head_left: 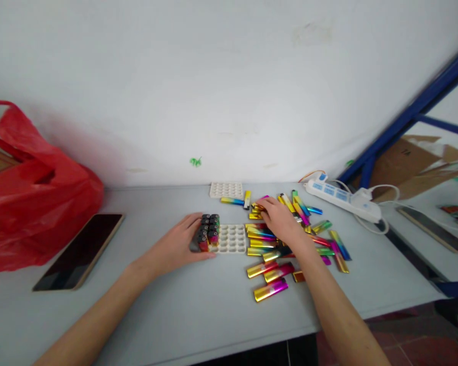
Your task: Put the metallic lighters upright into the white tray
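grey table (175, 315), shiny rainbow lighters (270, 290), white tray (232, 239)

You won't find anything you can read here. The green mark on the wall (195, 161) above the bench's far edge is only a scribble, not letters. The cardboard (412, 168) past the bench's right edge carries a faint dark marking, too small and blurred to make out. The white power strip (339, 197) near the far right corner has blue patches but no legible label. The coloured lighters (270, 290) show no brand or number you can make out, and the dark phone (80, 251) screen is blank
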A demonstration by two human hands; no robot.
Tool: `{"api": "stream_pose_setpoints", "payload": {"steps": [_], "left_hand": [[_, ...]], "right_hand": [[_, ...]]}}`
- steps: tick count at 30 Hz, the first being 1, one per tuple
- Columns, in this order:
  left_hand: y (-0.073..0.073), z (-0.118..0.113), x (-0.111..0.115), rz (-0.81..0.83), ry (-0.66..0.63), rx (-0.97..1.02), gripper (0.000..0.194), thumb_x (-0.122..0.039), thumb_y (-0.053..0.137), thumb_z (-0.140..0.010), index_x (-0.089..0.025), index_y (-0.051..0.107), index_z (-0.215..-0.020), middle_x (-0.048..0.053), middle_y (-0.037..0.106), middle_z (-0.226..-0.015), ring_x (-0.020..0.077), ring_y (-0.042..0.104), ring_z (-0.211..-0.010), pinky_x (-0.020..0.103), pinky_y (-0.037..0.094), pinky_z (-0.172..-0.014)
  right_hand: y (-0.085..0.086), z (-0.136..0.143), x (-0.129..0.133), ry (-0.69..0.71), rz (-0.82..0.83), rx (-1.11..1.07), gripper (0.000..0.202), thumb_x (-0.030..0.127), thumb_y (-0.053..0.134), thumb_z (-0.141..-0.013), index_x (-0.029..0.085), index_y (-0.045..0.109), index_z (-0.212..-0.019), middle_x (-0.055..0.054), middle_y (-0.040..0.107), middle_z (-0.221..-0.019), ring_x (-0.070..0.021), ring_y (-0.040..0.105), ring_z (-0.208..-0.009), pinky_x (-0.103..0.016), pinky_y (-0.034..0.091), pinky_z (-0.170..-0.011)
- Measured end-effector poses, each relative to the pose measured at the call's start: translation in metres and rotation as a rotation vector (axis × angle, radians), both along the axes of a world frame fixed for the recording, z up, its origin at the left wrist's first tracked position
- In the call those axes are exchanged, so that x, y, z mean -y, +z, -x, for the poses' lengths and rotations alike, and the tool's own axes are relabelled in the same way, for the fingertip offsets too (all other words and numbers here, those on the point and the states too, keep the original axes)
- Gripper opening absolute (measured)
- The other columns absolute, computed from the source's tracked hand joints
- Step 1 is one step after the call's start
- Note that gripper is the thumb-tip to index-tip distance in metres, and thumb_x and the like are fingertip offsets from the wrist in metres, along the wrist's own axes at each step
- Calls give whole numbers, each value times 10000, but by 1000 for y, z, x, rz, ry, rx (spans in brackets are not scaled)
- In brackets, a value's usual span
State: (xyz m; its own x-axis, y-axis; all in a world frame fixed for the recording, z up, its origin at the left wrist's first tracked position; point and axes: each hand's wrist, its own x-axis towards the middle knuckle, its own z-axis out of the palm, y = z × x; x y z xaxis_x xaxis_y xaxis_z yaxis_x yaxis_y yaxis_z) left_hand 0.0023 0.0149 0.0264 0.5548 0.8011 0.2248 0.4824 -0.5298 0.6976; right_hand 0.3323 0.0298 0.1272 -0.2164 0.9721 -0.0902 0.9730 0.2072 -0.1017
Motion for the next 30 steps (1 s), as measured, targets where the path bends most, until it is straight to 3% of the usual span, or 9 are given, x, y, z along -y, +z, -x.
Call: {"api": "stream_pose_setpoints", "payload": {"steps": [4, 9, 13, 17, 20, 22, 25, 27, 30], "left_hand": [[-1, 1, 0, -5, -3, 8, 782, -746, 822, -859, -183, 683, -1383, 216, 677, -1519, 449, 675, -1394, 617, 571, -1216], [-1, 0, 0, 1, -6, 1, 802, -737, 832, -855, -175, 665, -1403, 216, 668, -1529, 454, 659, -1413, 606, 558, -1234], [0, 0, 1, -5, -11, -1, 765, -696, 856, -859, -170, 660, -1379, 212, 668, -1519, 428, 659, -1416, 570, 552, -1244], [4, -1, 2, 10, -12, -28, 782, -624, 902, -844, -118, 664, -1389, 230, 667, -1521, 429, 650, -1428, 536, 531, -1269], [6, -2, 2, 18, -9, -30, 809, -623, 916, -826, -117, 667, -1406, 230, 667, -1528, 428, 647, -1433, 548, 526, -1269], [6, -2, 2, 15, -8, -23, 815, -631, 915, -826, -127, 667, -1416, 225, 665, -1534, 422, 642, -1441, 550, 522, -1272], [6, -2, 2, 15, -15, -20, 842, -659, 926, -808, -124, 671, -1406, 230, 670, -1517, 417, 642, -1442, 536, 521, -1272], [5, -2, 1, 19, -13, -12, 831, -668, 930, -800, -144, 679, -1394, 219, 675, -1511, 408, 647, -1437, 523, 529, -1266], [3, -1, 1, 19, -11, 0, 807, -661, 932, -798, -173, 685, -1390, 204, 674, -1518, 402, 650, -1436, 521, 533, -1262]], "right_hand": [[7, 0, -3, -15, -40, -103, 322, 95, 585, -1051, 140, 783, -1301, -164, 802, -1245, -288, 746, -1152, -413, 547, -1068], [11, 10, -1, -14, -138, -330, 355, 331, 522, -1146, 180, 806, -1296, -148, 833, -1244, -297, 781, -1100, -407, 563, -990], [8, 22, 2, -122, -122, -519, 337, 445, 636, -1070, 210, 820, -1226, -86, 859, -1081, -258, 786, -944, -347, 546, -860], [2, 33, 5, -208, -94, -577, 494, 676, 733, -937, 206, 712, -787, 12, 633, -617, -169, 542, -576, -301, 387, -601], [0, 41, 8, -214, -78, -587, 666, 793, 545, -1009, 233, 569, -649, 13, 517, -561, -166, 490, -572, -319, 339, -595], [0, 46, 10, -186, -17, -645, 705, 826, 449, -1040, 237, 576, -674, -14, 581, -619, -186, 558, -626, -329, 392, -637], [-1, 53, 14, -160, 151, -841, 688, 893, 492, -991, 245, 614, -794, -19, 640, -715, -194, 609, -655, -332, 471, -665], [-2, 59, 15, -207, 275, -987, 686, 943, 565, -916, 260, 610, -868, 29, 551, -657, -165, 515, -550, -311, 429, -557], [-3, 65, 16, -280, 372, -1060, 735, 997, 573, -852, 266, 572, -780, 69, 382, -562, -129, 329, -471, -284, 268, -456]]}}
